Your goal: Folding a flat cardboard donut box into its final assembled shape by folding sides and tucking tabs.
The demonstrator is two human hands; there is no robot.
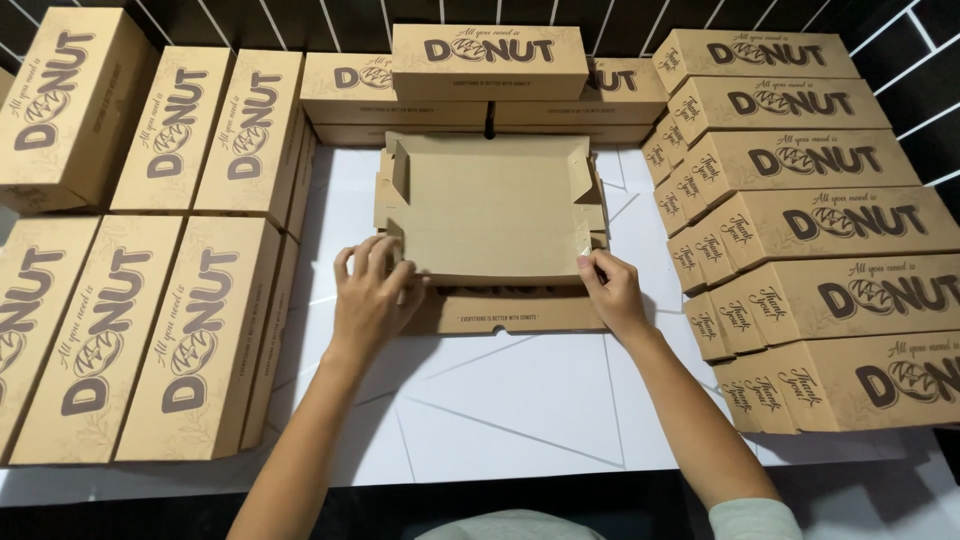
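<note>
1. Both hands press on the half-folded cardboard box (487, 210): the left hand (372, 295) grips its near-left corner, the right hand (612, 290) pinches its near-right flap.
2. Folding goes best with even pressure along the front crease between the hands.
3. The white bench (520, 400) carries stacks of finished boxes (810, 220) on both sides of the hands; dark tiled wall (300, 20) beyond.

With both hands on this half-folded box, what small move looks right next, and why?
Probably fold the near wall up and tuck it in. The left hand and right hand press the front corners of the open box, whose side flaps already stand, while its front panel lies flat on the table.
</note>
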